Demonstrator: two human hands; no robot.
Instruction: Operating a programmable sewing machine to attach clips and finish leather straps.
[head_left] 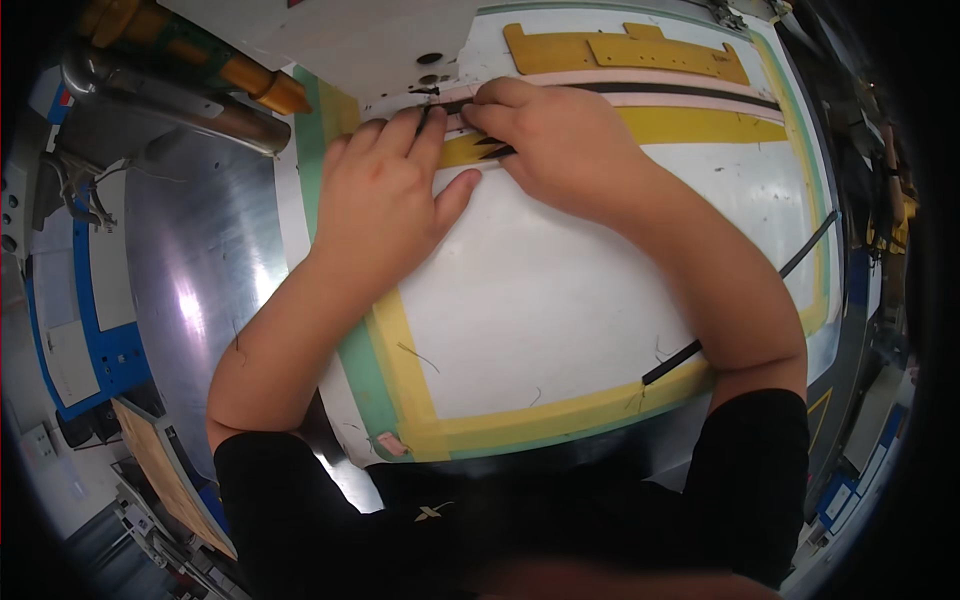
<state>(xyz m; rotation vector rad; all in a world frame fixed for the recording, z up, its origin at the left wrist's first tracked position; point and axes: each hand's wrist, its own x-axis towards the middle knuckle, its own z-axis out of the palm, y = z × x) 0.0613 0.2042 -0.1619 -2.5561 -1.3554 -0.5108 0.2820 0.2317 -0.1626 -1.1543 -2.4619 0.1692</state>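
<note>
A long black strip [690, 93] lies over a pink strip [745, 101] at the far side of the white work board [540, 320]. My left hand [385, 190] rests on the near end of these strips by the sewing machine head, its fingers extended and its thumb apart. Beside it, my right hand [565, 145] has its thumb and index finger at the black strip. Dark pointed blades of thread snips [497, 149] stick out from under that hand, which is closed around them; their handles are hidden. A yellow band [700, 128] runs alongside the pink strip.
Mustard-coloured flat templates [670, 58] lie at the far edge. The machine head [390, 45] overhangs the far left, near a metal cylinder [190, 110]. Another black strip [672, 362] passes under my right arm. Loose threads [418, 357] and a pink scrap [392, 444] lie near the taped edge.
</note>
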